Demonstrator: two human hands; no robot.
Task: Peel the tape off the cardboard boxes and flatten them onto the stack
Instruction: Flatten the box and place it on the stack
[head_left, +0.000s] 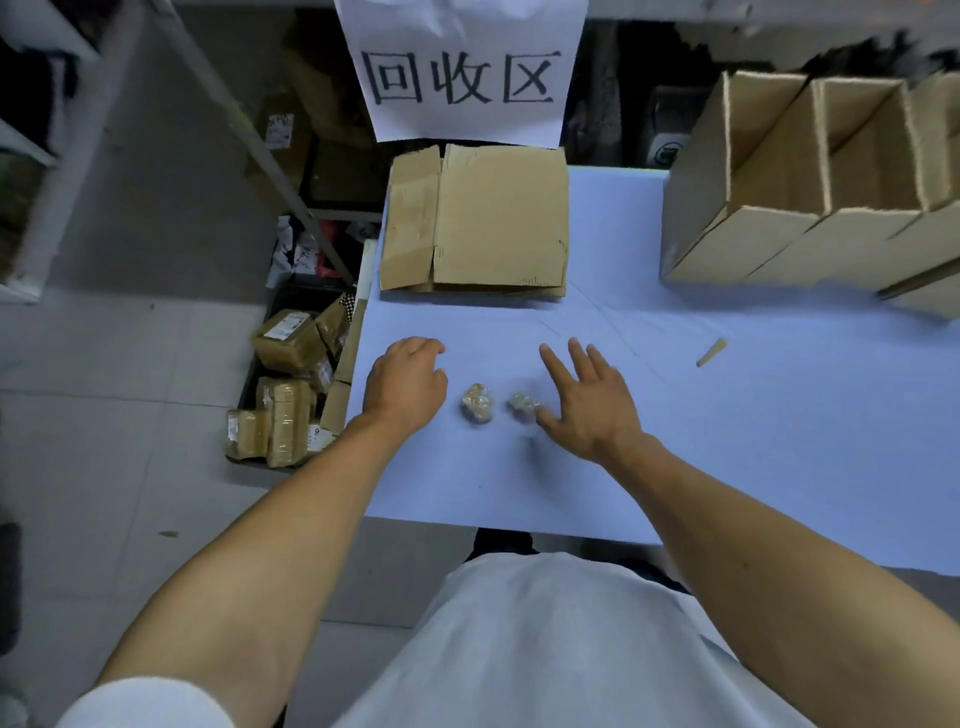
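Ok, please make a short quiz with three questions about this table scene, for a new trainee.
1. True or false: the left hand grips a ball of tape.
2. How many crumpled tape balls lie between the hands? A) one B) two C) four
3. Fill in: the flattened cardboard stack lies under a paper sign, and the still upright boxes stand on the table's ____ side.

Key
1. False. It holds nothing; the left tape ball lies apart from it on the table.
2. B. The right tape ball lies at the thumb of the open right hand.
3. right
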